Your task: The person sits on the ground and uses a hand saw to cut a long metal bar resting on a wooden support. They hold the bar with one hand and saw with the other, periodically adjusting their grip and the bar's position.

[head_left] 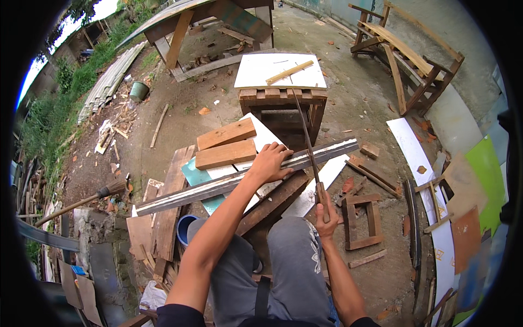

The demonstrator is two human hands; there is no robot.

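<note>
A long grey-and-white wooden beam (190,193) lies slantwise in front of my knees, rising to the right. My left hand (268,163) presses down on it with fingers curled over its edge. In my right hand (327,220) is the wooden handle of a handsaw (308,143). Its blade points away from me and crosses the beam right of my left hand; whether the teeth have cut in, I cannot tell. Beneath the beam are a thick dark timber (275,203), white boards and a teal board (201,180). Two short brown wood blocks (225,155) lie beyond the left hand.
Ahead stands a wooden stool (283,95) topped by a white board (253,71) and a wood strip. A small wooden frame (351,223) lies at right. Left are planks (173,218), a blue bucket (183,226) and a broom (111,189). A wooden bench (403,49) stands far right.
</note>
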